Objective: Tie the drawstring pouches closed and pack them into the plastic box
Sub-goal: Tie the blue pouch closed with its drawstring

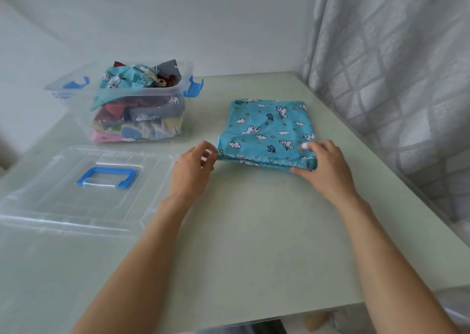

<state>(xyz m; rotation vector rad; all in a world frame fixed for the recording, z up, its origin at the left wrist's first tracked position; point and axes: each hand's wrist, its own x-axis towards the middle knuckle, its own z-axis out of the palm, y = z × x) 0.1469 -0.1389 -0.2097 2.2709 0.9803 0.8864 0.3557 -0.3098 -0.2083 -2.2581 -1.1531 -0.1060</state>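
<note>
Nearby—packed box [162, 120], its lid [50, 206] lying beside—curtain [394, 79] right.

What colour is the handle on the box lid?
Blue, on the clear lid; handle shows best in the head view.

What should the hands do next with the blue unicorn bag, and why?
Probably pull the drawstring sideways. The blue unicorn-print fabric pouch lies flat, its near edge only partly gathered; the left hand pinches at one corner and the right hand holds the other.
</note>
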